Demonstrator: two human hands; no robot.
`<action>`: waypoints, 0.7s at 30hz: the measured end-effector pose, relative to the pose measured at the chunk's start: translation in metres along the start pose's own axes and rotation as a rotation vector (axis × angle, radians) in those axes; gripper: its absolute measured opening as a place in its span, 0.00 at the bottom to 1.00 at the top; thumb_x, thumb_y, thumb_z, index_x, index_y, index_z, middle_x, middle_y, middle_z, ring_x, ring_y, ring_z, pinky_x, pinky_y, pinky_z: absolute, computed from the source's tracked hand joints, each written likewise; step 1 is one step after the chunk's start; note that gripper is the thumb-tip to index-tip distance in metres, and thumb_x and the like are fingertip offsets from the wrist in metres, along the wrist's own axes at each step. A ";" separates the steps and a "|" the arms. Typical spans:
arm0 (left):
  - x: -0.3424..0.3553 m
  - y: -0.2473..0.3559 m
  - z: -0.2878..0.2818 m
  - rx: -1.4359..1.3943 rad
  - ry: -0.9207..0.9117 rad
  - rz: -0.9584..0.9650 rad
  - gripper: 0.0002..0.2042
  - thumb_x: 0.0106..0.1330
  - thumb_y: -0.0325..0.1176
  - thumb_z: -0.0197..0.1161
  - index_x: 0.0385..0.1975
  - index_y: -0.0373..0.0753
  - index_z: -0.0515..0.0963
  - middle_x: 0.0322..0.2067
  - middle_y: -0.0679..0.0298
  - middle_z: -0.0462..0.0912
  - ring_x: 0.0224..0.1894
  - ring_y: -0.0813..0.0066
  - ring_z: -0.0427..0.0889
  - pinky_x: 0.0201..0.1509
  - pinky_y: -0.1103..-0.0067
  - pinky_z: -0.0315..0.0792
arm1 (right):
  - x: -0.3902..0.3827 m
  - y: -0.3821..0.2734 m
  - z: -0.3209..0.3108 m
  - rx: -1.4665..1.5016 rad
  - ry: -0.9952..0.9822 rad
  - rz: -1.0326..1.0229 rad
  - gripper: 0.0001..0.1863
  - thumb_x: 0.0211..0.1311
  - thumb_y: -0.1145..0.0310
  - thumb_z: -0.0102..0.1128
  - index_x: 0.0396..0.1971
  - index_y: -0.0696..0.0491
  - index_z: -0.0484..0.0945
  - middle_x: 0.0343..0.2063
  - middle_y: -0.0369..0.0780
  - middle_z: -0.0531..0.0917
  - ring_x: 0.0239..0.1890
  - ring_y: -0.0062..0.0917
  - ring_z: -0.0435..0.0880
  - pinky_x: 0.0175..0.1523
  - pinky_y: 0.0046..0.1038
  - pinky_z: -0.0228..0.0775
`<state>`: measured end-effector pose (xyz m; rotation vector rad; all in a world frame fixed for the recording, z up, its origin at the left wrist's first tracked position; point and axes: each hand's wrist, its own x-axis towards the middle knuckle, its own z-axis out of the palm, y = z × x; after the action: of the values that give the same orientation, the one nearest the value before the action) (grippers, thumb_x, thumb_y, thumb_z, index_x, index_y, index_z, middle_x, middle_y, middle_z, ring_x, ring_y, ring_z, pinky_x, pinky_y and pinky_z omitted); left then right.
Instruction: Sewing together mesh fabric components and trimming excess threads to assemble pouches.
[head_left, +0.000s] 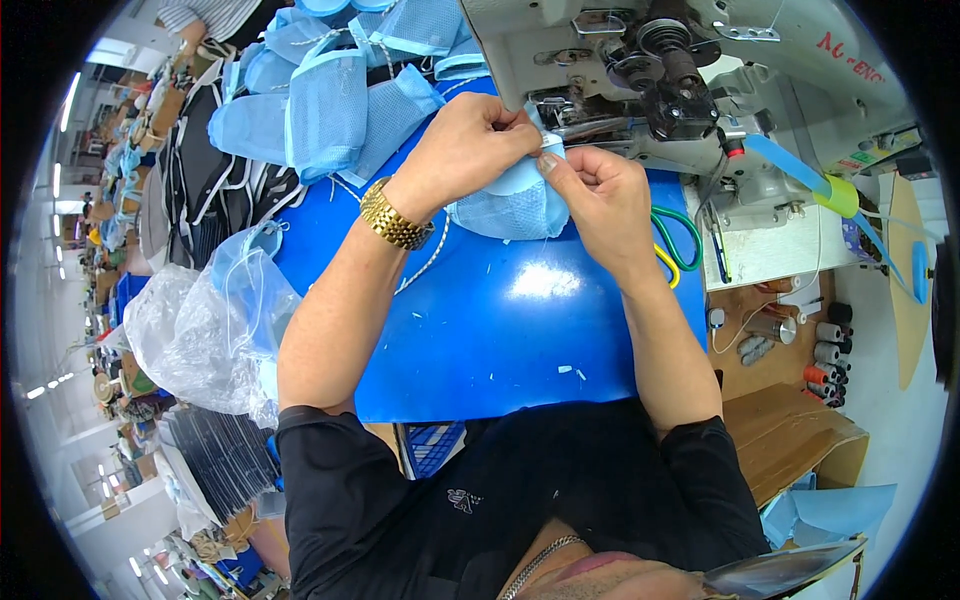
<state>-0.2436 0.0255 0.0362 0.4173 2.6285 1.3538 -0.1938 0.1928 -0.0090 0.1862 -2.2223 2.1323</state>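
Observation:
At the sewing machine (668, 55), both my hands pinch a light blue mesh fabric piece (505, 205) by its top edge, close beside the metal parts under the machine head. My left hand (455, 155), with a gold watch on the wrist, has its curled fingers on the edge. My right hand (600, 200) has its thumb pressed on the fabric just right of the left fingertips, the other fingers curled. The piece rests on a blue work surface (500, 340). A light blue strip (775, 155) runs through the machine's right side.
A pile of blue mesh pieces (325, 110), black-and-white bags (205, 170) and a plastic bag (180, 330) lie leftward. Green-handled scissors (690, 235) sit right of my right hand. Thread spools (828, 352) and cardboard (780, 435) are at lower right. A co-worker's arm (190, 30) shows upper left.

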 end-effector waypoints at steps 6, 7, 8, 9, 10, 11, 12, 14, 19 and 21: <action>-0.001 0.000 0.001 0.000 0.005 -0.036 0.15 0.53 0.39 0.62 0.22 0.30 0.80 0.14 0.58 0.75 0.18 0.75 0.72 0.24 0.77 0.66 | 0.001 0.006 0.001 -0.019 -0.004 -0.041 0.14 0.62 0.66 0.63 0.23 0.62 0.81 0.13 0.33 0.76 0.17 0.10 0.66 0.21 0.20 0.55; -0.001 0.000 0.001 0.003 0.014 -0.024 0.14 0.53 0.39 0.62 0.22 0.30 0.80 0.14 0.58 0.75 0.18 0.76 0.72 0.24 0.77 0.66 | 0.001 0.006 0.001 -0.011 0.002 -0.044 0.14 0.62 0.66 0.63 0.23 0.62 0.81 0.13 0.33 0.76 0.17 0.10 0.66 0.21 0.20 0.55; 0.000 0.000 0.001 -0.009 0.015 -0.007 0.14 0.53 0.38 0.62 0.22 0.30 0.80 0.14 0.59 0.75 0.18 0.76 0.72 0.24 0.77 0.66 | 0.001 0.007 0.001 -0.015 0.019 -0.023 0.14 0.62 0.66 0.63 0.23 0.62 0.81 0.13 0.32 0.75 0.17 0.10 0.66 0.21 0.20 0.54; 0.000 0.000 0.001 0.005 0.023 -0.012 0.14 0.53 0.38 0.62 0.22 0.30 0.80 0.14 0.59 0.75 0.18 0.76 0.72 0.24 0.77 0.66 | 0.001 0.007 0.001 -0.003 0.007 -0.048 0.14 0.62 0.66 0.63 0.23 0.62 0.81 0.13 0.32 0.75 0.17 0.10 0.66 0.21 0.20 0.54; -0.001 0.000 0.002 0.000 0.020 -0.028 0.14 0.53 0.38 0.62 0.23 0.30 0.80 0.14 0.59 0.75 0.18 0.76 0.72 0.23 0.77 0.66 | 0.001 0.006 0.000 -0.032 -0.003 -0.043 0.14 0.62 0.66 0.63 0.23 0.62 0.81 0.12 0.32 0.74 0.17 0.10 0.65 0.21 0.21 0.53; -0.001 0.001 0.002 -0.019 0.012 -0.035 0.14 0.53 0.38 0.62 0.23 0.30 0.80 0.14 0.59 0.75 0.18 0.76 0.71 0.23 0.77 0.65 | 0.001 0.006 -0.001 -0.081 0.016 -0.019 0.14 0.62 0.65 0.63 0.23 0.61 0.81 0.12 0.31 0.73 0.16 0.10 0.64 0.21 0.21 0.52; 0.000 0.001 0.002 -0.003 0.018 -0.042 0.14 0.53 0.38 0.62 0.23 0.30 0.80 0.14 0.59 0.75 0.18 0.76 0.71 0.23 0.77 0.65 | 0.001 0.005 -0.001 -0.060 -0.012 -0.041 0.14 0.62 0.65 0.63 0.23 0.61 0.81 0.12 0.31 0.73 0.16 0.10 0.64 0.21 0.21 0.52; -0.001 0.001 0.002 -0.035 0.009 -0.040 0.14 0.53 0.39 0.63 0.23 0.30 0.80 0.14 0.60 0.75 0.18 0.77 0.71 0.23 0.77 0.65 | 0.000 0.004 -0.001 -0.036 0.023 -0.019 0.14 0.61 0.65 0.63 0.22 0.61 0.80 0.11 0.31 0.71 0.16 0.10 0.62 0.20 0.22 0.51; 0.000 0.001 0.003 -0.010 0.033 -0.072 0.15 0.53 0.39 0.63 0.23 0.30 0.81 0.14 0.61 0.75 0.18 0.78 0.71 0.24 0.78 0.65 | 0.003 0.002 0.000 -0.089 0.034 -0.071 0.14 0.61 0.65 0.64 0.22 0.61 0.80 0.10 0.31 0.70 0.16 0.11 0.61 0.20 0.22 0.50; -0.001 -0.001 0.004 -0.028 0.034 -0.079 0.15 0.54 0.39 0.64 0.23 0.30 0.81 0.14 0.61 0.75 0.18 0.78 0.71 0.24 0.78 0.65 | 0.003 0.002 0.000 -0.117 0.076 -0.089 0.15 0.61 0.65 0.64 0.21 0.61 0.80 0.10 0.31 0.70 0.16 0.11 0.61 0.20 0.23 0.50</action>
<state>-0.2416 0.0279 0.0333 0.2857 2.6200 1.3825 -0.1966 0.1924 -0.0107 0.1914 -2.2428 1.9261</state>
